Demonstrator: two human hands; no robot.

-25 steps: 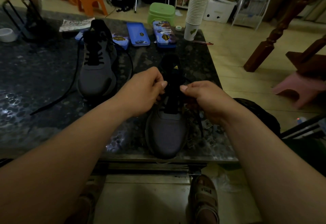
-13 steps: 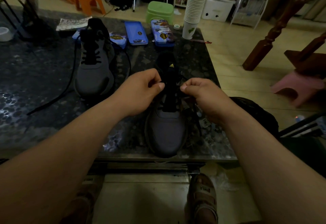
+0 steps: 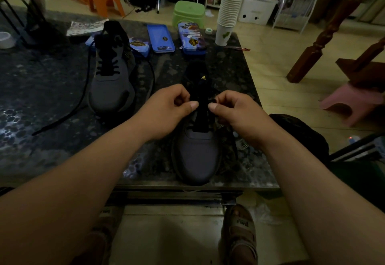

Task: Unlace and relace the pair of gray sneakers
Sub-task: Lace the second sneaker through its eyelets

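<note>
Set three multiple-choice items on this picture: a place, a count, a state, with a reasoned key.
1. Where are the paper cups? A) far right corner of the table B) floor C) stool
2. How many sneakers are on the table? A) one B) two C) three
3. What are the left hand and right hand doing? A) lying flat B) pinching the lace on the near sneaker C) lifting a cup
Key: 1A, the bottom cup sits on the tabletop; 2B, far sneaker plus near one; 3B, fingers curl on the lace.
</note>
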